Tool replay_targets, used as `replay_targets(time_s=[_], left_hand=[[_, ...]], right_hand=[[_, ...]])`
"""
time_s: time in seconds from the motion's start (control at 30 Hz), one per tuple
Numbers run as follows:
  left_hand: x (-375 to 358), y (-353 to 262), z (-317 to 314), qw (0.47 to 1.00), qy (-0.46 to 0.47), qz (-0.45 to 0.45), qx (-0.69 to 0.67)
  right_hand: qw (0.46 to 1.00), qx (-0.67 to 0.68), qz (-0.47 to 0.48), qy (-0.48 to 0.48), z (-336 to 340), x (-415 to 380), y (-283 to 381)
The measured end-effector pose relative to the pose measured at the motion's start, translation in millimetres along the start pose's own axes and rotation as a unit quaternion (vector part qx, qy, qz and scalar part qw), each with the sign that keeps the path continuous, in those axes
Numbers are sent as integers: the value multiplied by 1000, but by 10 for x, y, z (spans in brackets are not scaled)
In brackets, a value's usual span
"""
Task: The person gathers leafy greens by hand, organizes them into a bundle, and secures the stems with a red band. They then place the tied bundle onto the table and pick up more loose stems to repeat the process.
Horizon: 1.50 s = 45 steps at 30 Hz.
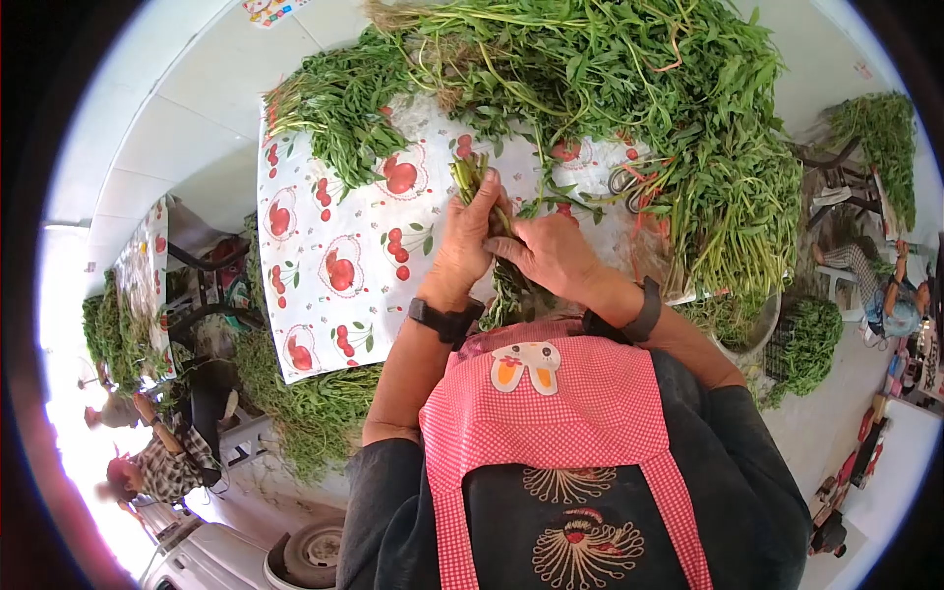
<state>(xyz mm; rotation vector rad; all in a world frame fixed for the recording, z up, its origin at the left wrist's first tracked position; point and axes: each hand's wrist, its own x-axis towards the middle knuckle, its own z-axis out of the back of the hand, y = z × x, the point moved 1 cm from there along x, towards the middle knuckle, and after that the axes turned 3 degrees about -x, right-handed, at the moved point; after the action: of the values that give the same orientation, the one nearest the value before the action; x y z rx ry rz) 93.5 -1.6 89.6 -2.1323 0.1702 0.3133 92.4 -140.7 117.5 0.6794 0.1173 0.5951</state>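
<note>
My left hand [464,241] is closed around a small bunch of leafy green stems [466,177], thumb pressed along them. The cut-looking stem ends point away from me, and the leaves hang down toward my apron. Beside it my right hand [559,254] is also closed on the bunch, its fingers partly hidden behind the stems. Both hands are above the near part of a table with a cherry-and-apple patterned cloth [369,231]. Right of the hands lie dark metal loops that look like scissor handles [619,180], near orange ties [644,187].
A large heap of greens [610,69] covers the table's far and right sides; a smaller pile [344,108] lies far left. More greens [305,413] are on the floor at left, and a crate of greens [808,339] stands at right. People [167,457] sit at both sides.
</note>
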Motion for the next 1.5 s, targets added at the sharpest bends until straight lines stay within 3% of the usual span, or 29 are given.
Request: replay_targets(time_s=[0.07,0.13,0.2,0.23,0.3,0.33,0.47,0.6,0.67,0.7,0.73,0.87,0.93,0.97,1.13,1.2,1.23,1.27,1.3,1.33,1.37,1.4,1.43,1.47,1.5], left_hand=[[28,-78,29,999,22,-34,-2],[26,-239,30,997,38,-64,9],[-98,-485,-64,975,130,-25,177],[-179,-618,-173,960,146,-25,236],[-201,-707,-203,940,190,7,282],[-219,-736,-224,917,231,37,324],[-352,-729,-403,882,225,48,412],[-231,-225,-138,871,240,-4,429],[-266,-215,-171,874,239,13,422],[-318,-311,-268,866,208,83,448],[-352,-354,-310,851,175,152,471],[-323,-245,-275,862,177,188,436],[-261,-74,-174,863,250,97,428],[-244,-87,-175,863,250,95,428],[-296,-193,-196,873,201,254,364],[-203,-35,-59,871,218,215,384],[-159,60,24,866,235,176,406],[-176,131,46,866,234,177,405],[-208,185,17,871,240,97,417],[-225,213,-6,871,246,14,426],[-254,202,-35,870,248,12,426],[-298,186,-64,845,246,70,469],[-310,177,-83,815,243,127,510],[-294,173,-89,815,245,127,509],[-294,185,-80,801,268,197,498]], right_hand=[[1000,-9,25,17,129,22,-10],[989,109,14,-101,451,101,-14],[960,269,-42,-68,655,241,-125],[959,270,-43,-71,744,278,-95],[937,331,62,-98,918,348,95],[936,332,60,-101,888,371,113],[910,395,124,-28,649,421,128],[928,348,133,11,333,314,23],[925,359,73,102,330,223,48],[913,389,56,109,346,240,56],[912,391,54,108,389,244,32],[910,408,74,27,417,263,-53],[937,325,77,101,304,182,63],[947,301,92,64,240,221,33],[900,427,80,27,500,223,-166],[980,97,172,13,685,94,-60],[980,96,172,14,659,20,-14],[976,-91,196,24,596,-87,39],[937,-275,213,33,533,-168,61],[937,-276,212,32,477,-203,44],[936,-285,184,95,383,-230,-3],[930,-293,155,157,266,-265,-68],[947,-260,151,108,133,-331,-190],[948,-260,149,109,85,-323,-217],[952,-237,98,166,23,-313,-249]])
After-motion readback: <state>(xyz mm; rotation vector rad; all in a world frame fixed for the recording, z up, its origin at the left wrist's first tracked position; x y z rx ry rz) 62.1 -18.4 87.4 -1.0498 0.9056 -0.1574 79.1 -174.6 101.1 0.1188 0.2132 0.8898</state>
